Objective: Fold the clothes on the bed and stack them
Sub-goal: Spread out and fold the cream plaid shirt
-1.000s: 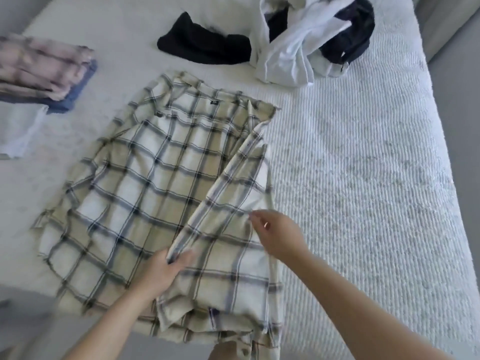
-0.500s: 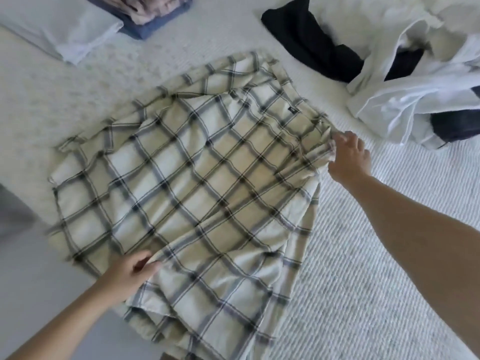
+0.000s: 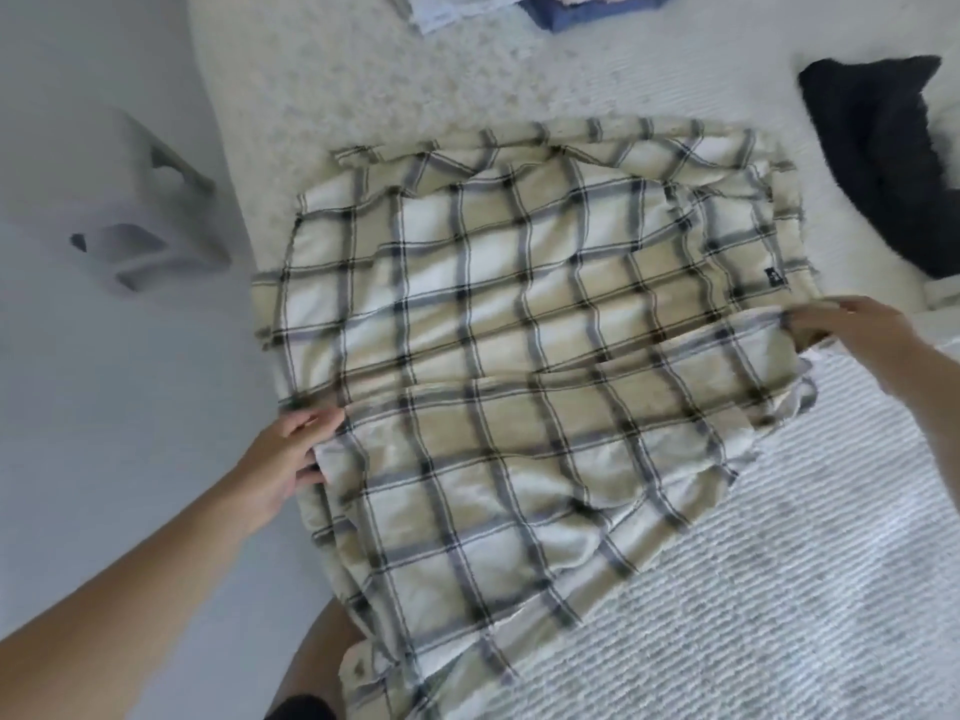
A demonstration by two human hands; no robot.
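A beige and white plaid shirt [image 3: 519, 314] lies spread across the white bed [image 3: 753, 589], one side panel folded over its front. My left hand [image 3: 296, 454] grips the folded panel's edge at the shirt's left side near the bed's edge. My right hand [image 3: 852, 330] pinches the same panel's edge at the shirt's right side, below a small dark label. A stack of folded clothes [image 3: 587, 10], blue and white, sits at the top of the view.
A black garment [image 3: 888, 163] lies on the bed at the right. To the left, off the bed, a grey stool-like object [image 3: 140, 220] stands on the floor. The shirt's lower hem hangs over the bed's near corner.
The view swung left, so the shirt now lies sideways in frame. Both hands stayed on the folded panel's edge and laid it further over the shirt's front.
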